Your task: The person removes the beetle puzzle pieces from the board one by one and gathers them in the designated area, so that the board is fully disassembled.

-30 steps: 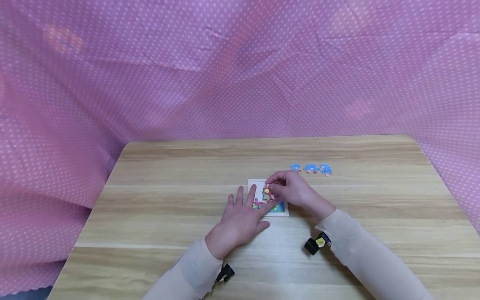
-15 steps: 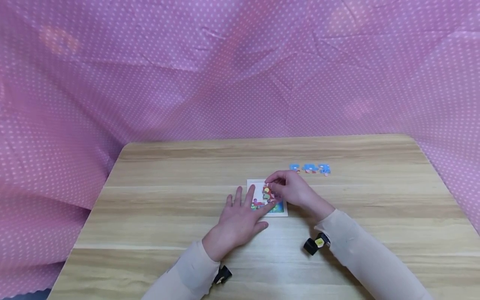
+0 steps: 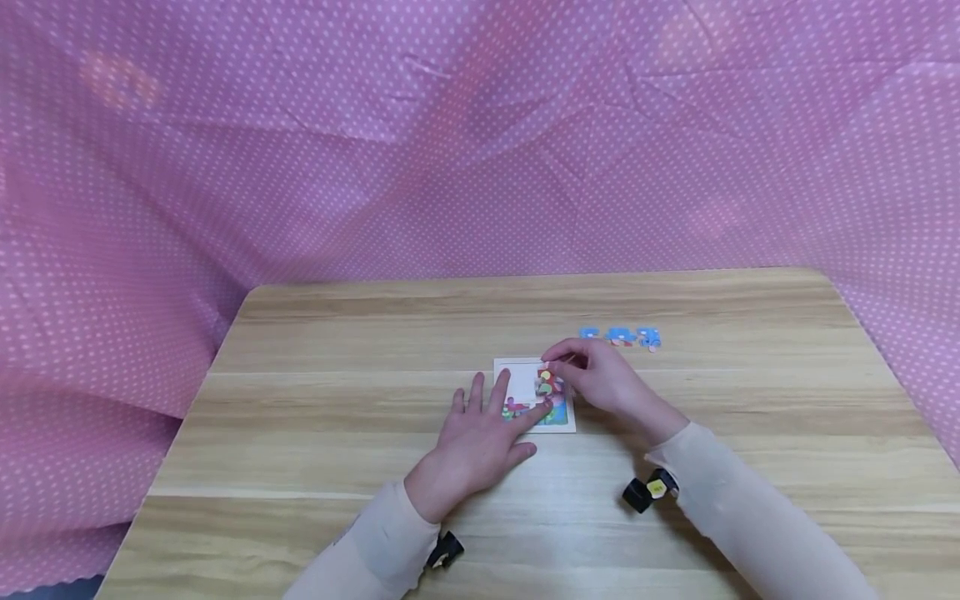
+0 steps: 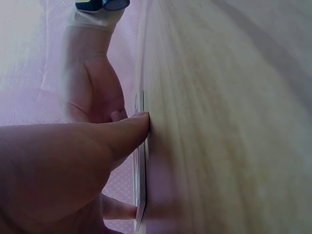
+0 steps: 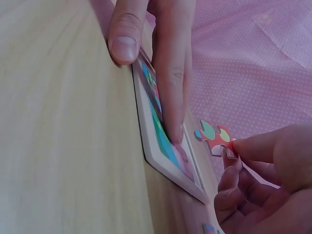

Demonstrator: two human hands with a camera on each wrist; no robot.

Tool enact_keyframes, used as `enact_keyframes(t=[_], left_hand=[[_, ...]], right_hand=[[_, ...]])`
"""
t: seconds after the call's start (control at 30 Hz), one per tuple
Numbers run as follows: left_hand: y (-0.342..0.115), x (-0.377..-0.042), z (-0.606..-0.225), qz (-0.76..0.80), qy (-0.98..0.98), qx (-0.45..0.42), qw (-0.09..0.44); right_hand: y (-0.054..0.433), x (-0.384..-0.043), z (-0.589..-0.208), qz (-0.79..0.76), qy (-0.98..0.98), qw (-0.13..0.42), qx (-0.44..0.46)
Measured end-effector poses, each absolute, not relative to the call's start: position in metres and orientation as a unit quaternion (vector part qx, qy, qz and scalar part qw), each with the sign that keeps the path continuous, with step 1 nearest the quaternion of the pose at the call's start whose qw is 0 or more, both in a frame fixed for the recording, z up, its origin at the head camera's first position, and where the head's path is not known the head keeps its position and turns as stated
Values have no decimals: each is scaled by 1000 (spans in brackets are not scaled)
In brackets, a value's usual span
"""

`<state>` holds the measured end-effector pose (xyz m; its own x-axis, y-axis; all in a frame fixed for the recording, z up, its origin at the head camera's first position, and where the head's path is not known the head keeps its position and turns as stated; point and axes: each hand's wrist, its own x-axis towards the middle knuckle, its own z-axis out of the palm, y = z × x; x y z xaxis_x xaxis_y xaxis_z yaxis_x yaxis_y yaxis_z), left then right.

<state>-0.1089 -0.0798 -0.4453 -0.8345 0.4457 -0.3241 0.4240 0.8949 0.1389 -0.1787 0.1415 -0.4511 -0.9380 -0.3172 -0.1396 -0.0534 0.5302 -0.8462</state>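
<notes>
The left hand (image 3: pixel 480 446) lies palm down with its fingers spread and nearly straight, gripping nothing. Its index finger reaches across the near part of the puzzle tray (image 3: pixel 557 430), with the fingertip on the pieces laid there. The middle fingertip lies at the tray's left side, 2 more fingers extend past that side, and the thumb sits just beside the near edge.

The right hand (image 3: pixel 603 379) pinches 1 red puzzle piece (image 5: pixel 217 139) by its edge between thumb and fingertip, the other fingers curled beneath. This piece carries yellow and green patches and a pale, pinkish end. In the right wrist view it is raised clear of the tray; from the head view it appears over the right half of the tray's recess.

The tray has a pale rim. Green, blue and pink pieces fill its near part, while the white base shows at the far left.

Beyond the tray, towards the right, 3 blue puzzle pieces (image 3: pixel 620 336) lie in a row on the wood-grain worktop (image 3: pixel 337 375).

Both arms wear light sleeves (image 3: pixel 750 517), with 1 black device (image 3: pixel 651 490) at each wrist. A pink cloth (image 3: pixel 450 167) with white dots hangs behind the worktop.
</notes>
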Motion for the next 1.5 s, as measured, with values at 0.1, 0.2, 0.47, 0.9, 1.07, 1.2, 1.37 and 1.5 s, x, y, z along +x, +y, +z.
enact_keyframes(t=[0.1,0.2,0.47,0.9,1.07,1.2,1.37,1.5], left_hand=[[-79,-108,-445,34,957,226,177],[-80,-108,-446,38,958,226,173],[-79,-106,-447,47,958,226,169],[-78,-108,-446,45,958,224,176],[-79,-108,-445,45,958,224,175],[-79,-108,-445,47,958,223,173],[-79,-107,-445,52,958,221,175],[-78,-106,-445,51,958,224,170]], right_hand=[[148,-177,-450,-471,865,138,-105],[155,-177,-449,-469,866,131,-110],[170,-177,-449,-458,875,118,-109],[190,-175,-449,-474,867,123,-91],[198,-174,-449,-467,872,107,-100],[204,-174,-447,-460,877,108,-92],[211,-175,-447,-456,879,110,-82],[216,-176,-448,-455,881,98,-81]])
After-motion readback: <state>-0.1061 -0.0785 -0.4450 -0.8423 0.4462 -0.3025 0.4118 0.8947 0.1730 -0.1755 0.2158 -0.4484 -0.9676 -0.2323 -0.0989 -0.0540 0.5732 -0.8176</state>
